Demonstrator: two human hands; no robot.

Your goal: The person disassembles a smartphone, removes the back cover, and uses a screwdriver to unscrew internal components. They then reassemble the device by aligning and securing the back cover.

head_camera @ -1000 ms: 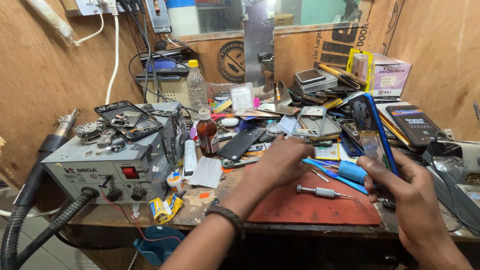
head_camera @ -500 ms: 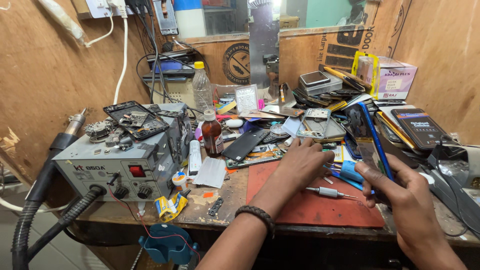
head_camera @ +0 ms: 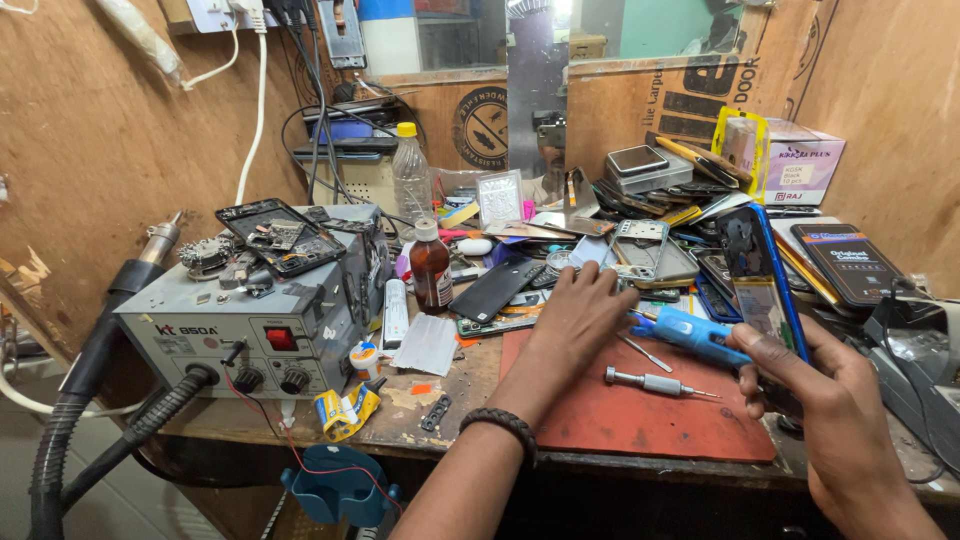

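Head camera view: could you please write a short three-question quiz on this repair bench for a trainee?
1. True or false: the right hand holds an opened phone upright above the red mat.
2. Which tool lies on the red mat nearest the left hand: A) small screwdriver, B) hammer, C) scissors?
3. What stands just right of the grey hot-air station, with a white cap?

Key: 1 true. 2 A. 3 a brown bottle.
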